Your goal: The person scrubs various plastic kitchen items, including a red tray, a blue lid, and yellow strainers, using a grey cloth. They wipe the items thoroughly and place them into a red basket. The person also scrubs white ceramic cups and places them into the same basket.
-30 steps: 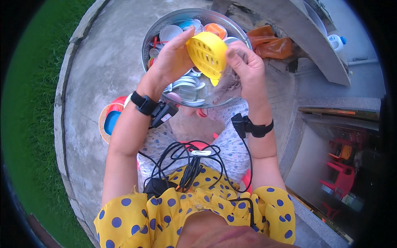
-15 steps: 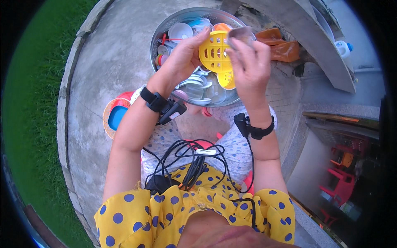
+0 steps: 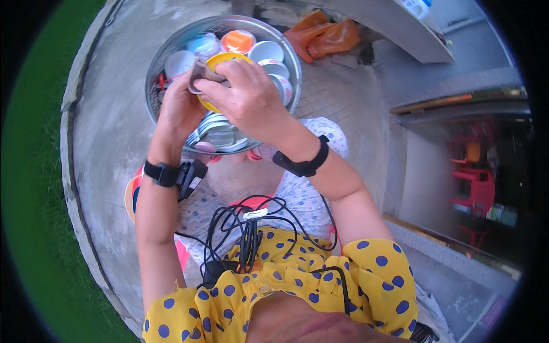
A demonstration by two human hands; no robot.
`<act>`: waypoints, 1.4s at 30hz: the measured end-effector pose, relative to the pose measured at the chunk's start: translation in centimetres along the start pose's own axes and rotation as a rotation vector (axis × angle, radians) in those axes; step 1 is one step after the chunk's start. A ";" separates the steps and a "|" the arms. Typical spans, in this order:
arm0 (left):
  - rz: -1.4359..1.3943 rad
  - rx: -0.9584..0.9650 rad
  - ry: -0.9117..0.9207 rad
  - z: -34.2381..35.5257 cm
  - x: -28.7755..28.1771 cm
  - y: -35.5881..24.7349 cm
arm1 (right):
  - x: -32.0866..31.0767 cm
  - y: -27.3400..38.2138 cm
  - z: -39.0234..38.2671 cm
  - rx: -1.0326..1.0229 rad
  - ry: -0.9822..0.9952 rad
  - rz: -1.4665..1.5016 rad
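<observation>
A yellow slotted disc [image 3: 227,58] is held over a round metal basin [image 3: 150,94], mostly covered by my hands. My left hand [image 3: 178,108] grips its left side, with the fingers partly hidden. In my right hand [image 3: 251,94] is a greyish-brown cloth [image 3: 199,74], pinched and pressed against the disc near its left edge. Inside the basin, white bowls [image 3: 266,51] lie along the right side, and an orange-and-white bowl [image 3: 238,41] sits at the back. Another white bowl [image 3: 180,63] is at the left. White spoons [image 3: 209,126] and a clear container [image 3: 222,136] fill the near side.
Crumpled orange plastic [image 3: 323,35] lies beyond the basin, below a concrete ledge [image 3: 423,43] bearing a white bottle [image 3: 417,7]. Black cables [image 3: 246,223] loop over my lap. An orange-rimmed container [image 3: 130,197] stands left of my leg. Red chairs [image 3: 474,188] are through the doorway at right.
My right hand has crossed leftward with the cloth, now meeting my left hand over the disc. The disc has tipped and is more covered. The whole view has shifted, so the basin appears further left.
</observation>
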State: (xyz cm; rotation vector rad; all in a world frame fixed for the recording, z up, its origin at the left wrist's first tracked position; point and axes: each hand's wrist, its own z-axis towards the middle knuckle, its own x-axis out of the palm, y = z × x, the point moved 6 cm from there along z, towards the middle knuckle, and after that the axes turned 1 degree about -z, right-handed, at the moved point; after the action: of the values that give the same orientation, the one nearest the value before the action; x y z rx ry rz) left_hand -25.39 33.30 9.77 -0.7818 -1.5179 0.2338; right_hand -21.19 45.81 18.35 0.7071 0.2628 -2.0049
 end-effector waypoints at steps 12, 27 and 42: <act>0.169 -0.052 0.037 0.6 0.1 0.4 | -0.1 -3.2 -1.0 0.279 -0.078 -0.137; 0.309 0.066 0.023 0.3 -0.6 -2.0 | -0.8 -4.6 -0.4 0.193 -0.262 -0.202; 0.766 0.465 -0.904 -17.7 -24.4 -17.7 | 0.2 -7.9 -1.7 0.483 -0.055 -0.071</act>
State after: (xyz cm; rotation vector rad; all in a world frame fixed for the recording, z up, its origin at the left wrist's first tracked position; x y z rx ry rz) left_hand -16.59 0.18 2.97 -0.8882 -1.7885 1.6259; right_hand -27.35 50.45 16.08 0.9479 -0.2433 -2.1748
